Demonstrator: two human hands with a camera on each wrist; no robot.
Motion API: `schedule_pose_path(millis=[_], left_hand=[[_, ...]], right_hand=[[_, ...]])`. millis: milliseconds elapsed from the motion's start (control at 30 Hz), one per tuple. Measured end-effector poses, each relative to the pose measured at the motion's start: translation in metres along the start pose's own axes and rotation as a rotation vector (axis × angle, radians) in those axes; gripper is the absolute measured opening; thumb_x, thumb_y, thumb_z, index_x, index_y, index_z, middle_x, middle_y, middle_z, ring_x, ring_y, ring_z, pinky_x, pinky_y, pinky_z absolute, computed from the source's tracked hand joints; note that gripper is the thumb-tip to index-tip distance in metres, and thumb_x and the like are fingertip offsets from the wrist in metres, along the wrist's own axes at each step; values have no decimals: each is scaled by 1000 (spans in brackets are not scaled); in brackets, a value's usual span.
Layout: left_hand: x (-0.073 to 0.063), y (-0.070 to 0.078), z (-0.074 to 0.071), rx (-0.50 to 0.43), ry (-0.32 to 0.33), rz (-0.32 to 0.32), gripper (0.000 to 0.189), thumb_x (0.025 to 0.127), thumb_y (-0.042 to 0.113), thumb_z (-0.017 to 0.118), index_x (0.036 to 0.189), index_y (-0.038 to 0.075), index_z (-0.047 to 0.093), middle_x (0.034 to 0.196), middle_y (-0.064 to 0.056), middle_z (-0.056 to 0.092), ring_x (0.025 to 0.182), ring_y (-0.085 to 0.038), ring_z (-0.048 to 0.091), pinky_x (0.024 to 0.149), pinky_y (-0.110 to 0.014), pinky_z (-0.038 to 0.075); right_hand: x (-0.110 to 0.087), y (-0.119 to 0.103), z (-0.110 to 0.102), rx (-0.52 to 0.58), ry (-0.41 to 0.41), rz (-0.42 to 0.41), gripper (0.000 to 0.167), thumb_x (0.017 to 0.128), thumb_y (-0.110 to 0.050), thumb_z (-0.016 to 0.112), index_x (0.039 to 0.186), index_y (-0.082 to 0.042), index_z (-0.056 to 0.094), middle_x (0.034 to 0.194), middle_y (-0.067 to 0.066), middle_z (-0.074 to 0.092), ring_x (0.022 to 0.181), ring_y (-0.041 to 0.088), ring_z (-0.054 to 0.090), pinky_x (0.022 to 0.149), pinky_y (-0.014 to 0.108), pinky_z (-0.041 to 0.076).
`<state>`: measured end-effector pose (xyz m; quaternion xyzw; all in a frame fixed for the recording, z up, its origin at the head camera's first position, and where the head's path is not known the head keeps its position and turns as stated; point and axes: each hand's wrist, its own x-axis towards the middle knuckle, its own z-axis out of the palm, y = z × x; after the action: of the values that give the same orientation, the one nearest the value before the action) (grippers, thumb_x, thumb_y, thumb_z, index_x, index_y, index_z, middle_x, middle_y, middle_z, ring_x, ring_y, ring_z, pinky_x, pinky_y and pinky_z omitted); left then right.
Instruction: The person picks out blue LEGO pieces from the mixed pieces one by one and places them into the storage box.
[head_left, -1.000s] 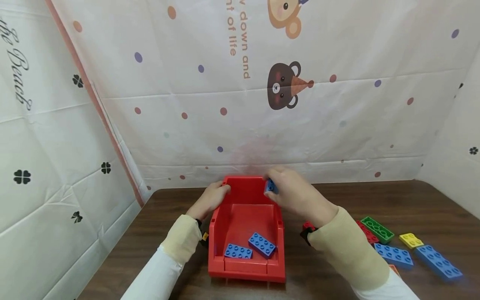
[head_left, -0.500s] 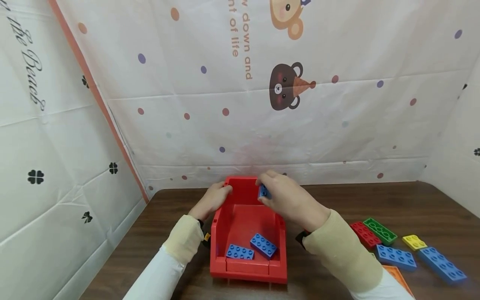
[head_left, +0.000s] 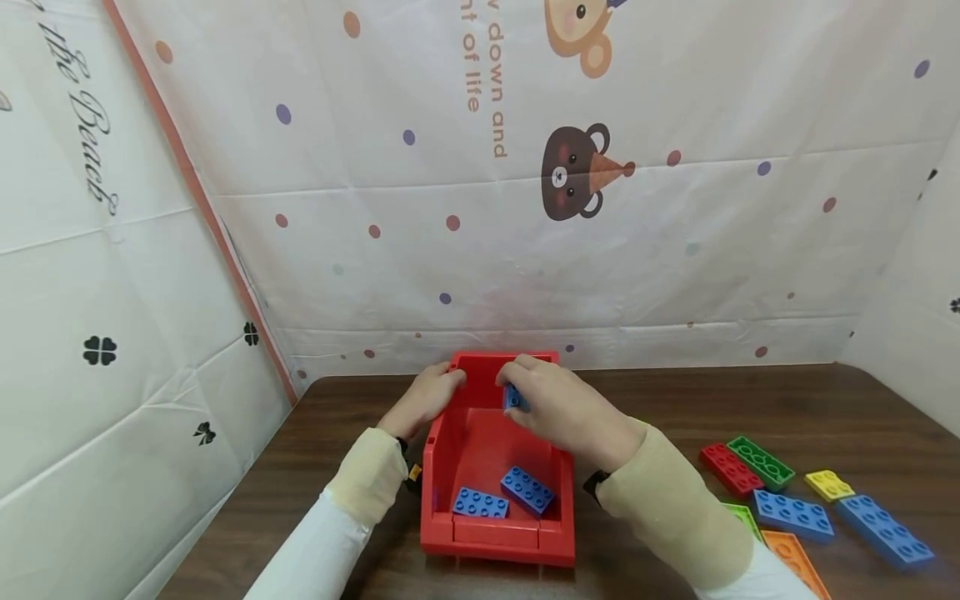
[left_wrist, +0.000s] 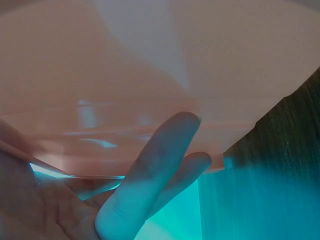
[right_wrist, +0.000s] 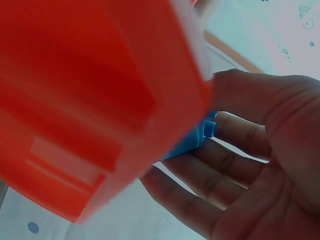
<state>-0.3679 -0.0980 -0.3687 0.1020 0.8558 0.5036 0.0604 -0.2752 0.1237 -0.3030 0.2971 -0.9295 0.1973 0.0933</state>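
A red plastic box (head_left: 495,546) with a low front and a tall back stands on the table. My left hand (head_left: 422,398) grips its wall at the back left; in the left wrist view the fingers (left_wrist: 160,165) lie along the wall's outer side. Over the back part of the box, my right hand (head_left: 570,410) holds a blue toy brick (head_left: 514,398) between thumb and fingers. The right wrist view shows this brick partly hidden behind the red wall. Two more blue bricks, one on the left (head_left: 480,503) and one on the right (head_left: 527,492), lie at the front inside the box.
Loose bricks lie on the brown table (head_left: 645,533) at the right: red (head_left: 731,469), green (head_left: 761,463), yellow (head_left: 828,485), blue (head_left: 792,515), long blue (head_left: 885,531), orange (head_left: 797,562) and lime (head_left: 742,518). A printed white sheet (head_left: 337,275) hangs behind.
My right hand has moved left with the blue brick, from the box's right wall to over its inside. The left hand keeps its hold, and the two bricks inside stay put.
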Motion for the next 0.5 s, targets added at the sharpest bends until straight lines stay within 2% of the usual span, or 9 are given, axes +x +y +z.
schedule_pose_path(millis=[200,500], left_hand=[[0,0,1,0,8,-10,36,106,23,43,124,-1,63,109,-17,69,90,-36,73,74,-39,64],[-1,1,2,36,24,-9,35,106,23,42,122,0,64,109,-14,69,86,-27,70,76,-39,63]], right_hand=[[1,0,6,22,-22,-8,46,84,-9,89,124,-5,68,114,9,67,102,23,69,84,38,63],[2,3,13,29,-44,-23,44,85,-8,89,124,-5,68,112,8,67,102,23,69,84,38,63]])
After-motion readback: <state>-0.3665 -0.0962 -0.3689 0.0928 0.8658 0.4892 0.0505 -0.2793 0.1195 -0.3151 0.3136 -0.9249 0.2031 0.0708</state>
